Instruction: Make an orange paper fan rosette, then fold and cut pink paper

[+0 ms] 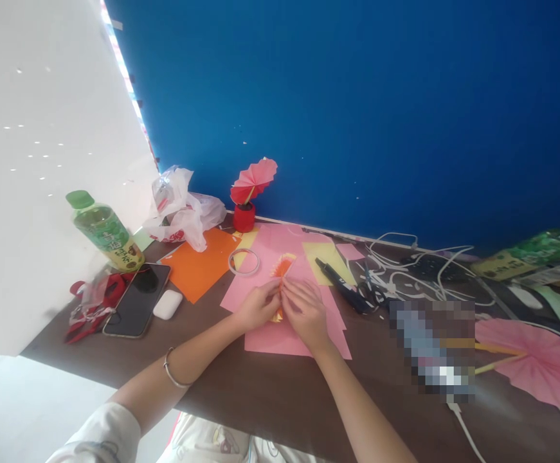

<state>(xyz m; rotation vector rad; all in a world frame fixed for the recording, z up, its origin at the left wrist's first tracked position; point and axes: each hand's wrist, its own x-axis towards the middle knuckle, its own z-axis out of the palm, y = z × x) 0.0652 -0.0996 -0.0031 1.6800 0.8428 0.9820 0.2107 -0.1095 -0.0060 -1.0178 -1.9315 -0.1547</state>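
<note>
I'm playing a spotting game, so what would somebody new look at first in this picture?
Probably the big blue wall filling the back. In front of it, just left of the middle, a pink and red pleated fan tilts above a small red pot. Then, near the middle, orange and yellow folded paper is held by the left grip and right grip, over pink sheets.

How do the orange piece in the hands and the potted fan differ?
Colour: orange piece is orange and yellow; potted fan is pink and red.
Support: orange piece is held by left hand and right hand; potted fan stands on a stem in a red pot.
Spread: orange piece looks narrow, partly hidden; potted fan opens broad.
Both are pleated.
</note>
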